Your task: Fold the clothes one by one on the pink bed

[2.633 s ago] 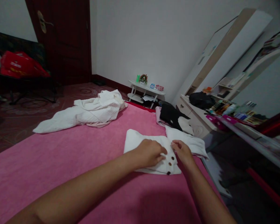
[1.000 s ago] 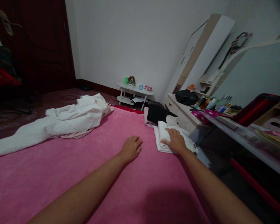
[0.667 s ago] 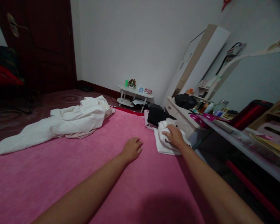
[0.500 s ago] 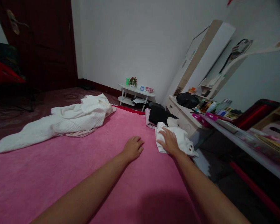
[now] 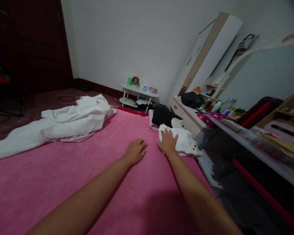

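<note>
Partly under right grip [image 5: 168,143]: folded white garment [image 5: 185,143]

left forearm [image 5: 88,199] bare, tapering to wrist | right forearm [image 5: 198,195] bare, likewise | left grip [image 5: 136,151] bare | right grip [image 5: 168,142] bare

Head-worn view, forward, downward, over hands [image 5: 136,151]

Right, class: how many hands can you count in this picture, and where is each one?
2. The left hand is on or just above the pink cover; the right hand touches the white clothes.
</note>
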{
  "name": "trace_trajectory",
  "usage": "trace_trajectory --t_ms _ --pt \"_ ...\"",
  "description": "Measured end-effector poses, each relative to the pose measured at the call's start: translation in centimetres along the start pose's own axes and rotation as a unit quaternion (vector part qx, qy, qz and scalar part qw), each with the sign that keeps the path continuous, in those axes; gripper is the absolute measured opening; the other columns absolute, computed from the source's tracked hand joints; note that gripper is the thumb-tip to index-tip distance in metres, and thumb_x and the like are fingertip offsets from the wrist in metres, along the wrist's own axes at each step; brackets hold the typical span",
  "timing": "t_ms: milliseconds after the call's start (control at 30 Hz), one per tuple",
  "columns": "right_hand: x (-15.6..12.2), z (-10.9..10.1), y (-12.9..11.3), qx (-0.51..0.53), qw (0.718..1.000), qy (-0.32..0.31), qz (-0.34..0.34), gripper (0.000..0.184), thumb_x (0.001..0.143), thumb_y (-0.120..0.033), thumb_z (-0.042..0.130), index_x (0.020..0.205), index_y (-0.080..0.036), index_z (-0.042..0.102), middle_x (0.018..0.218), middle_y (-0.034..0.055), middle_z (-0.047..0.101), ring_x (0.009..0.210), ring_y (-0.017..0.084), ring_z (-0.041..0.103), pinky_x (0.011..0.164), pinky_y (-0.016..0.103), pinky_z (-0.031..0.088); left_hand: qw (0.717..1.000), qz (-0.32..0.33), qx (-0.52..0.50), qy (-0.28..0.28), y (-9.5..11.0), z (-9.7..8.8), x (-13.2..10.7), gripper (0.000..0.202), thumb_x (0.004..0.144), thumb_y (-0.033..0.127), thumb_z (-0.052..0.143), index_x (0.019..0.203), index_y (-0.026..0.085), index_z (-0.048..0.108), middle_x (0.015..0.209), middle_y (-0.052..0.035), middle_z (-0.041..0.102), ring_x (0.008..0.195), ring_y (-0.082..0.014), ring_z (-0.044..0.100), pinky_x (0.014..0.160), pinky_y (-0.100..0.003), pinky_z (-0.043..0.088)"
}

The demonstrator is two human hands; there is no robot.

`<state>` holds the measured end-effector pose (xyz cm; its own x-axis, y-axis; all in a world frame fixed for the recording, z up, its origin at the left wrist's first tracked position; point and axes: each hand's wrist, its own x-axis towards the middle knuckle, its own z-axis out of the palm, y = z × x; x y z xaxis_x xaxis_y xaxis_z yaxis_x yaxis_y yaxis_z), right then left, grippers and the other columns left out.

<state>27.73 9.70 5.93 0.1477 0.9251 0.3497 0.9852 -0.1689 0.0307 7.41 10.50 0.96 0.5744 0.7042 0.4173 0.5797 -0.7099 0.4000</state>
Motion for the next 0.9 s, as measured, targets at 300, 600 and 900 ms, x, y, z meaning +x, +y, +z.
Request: trace_trajectory --t_ms 300,600,900 --pt "-2.3 2.9 -7.1 0.089 0.994 -0.047 -0.046 0.045 0.091 -0.023 0.038 0.135 -0.018 0.048 0.145 0.0122 0.044 0.136 0.027 0.034 0.111 0.053 0.019 0.971 -0.110 -0.175 0.116 -1.2 0.3 0.7 0.041 0.082 0.008 0.048 0.122 0.015 0.057 0.119 -0.0117 0.063 0.109 -0.0202 0.059 0.100 -0.037 0.045" --pt "-2.4 5.2 -6.7 0.167 0.984 -0.030 -0.057 0.042 0.092 -0.030 0.040 0.130 -0.019 0.053 0.142 0.0117 0.048 0.134 0.026 0.039 0.109 0.050 0.029 0.971 -0.143 -0.136 0.135 -2.2 -0.5 0.0 0.039 0.079 0.002 0.050 0.116 0.013 0.058 0.113 -0.0106 0.063 0.101 -0.0141 0.062 0.093 -0.026 0.049" --pt "-2.1 6.5 -5.7 0.240 0.968 0.008 -0.074 0.036 0.087 -0.032 0.046 0.116 -0.020 0.063 0.133 0.0104 0.057 0.125 0.024 0.049 0.107 0.046 0.034 0.966 -0.118 0.187 0.137 -11.3 -13.7 -3.8 0.053 0.089 0.039 0.050 0.138 0.020 0.042 0.152 -0.0134 0.030 0.142 -0.0305 0.019 0.115 -0.052 0.007"
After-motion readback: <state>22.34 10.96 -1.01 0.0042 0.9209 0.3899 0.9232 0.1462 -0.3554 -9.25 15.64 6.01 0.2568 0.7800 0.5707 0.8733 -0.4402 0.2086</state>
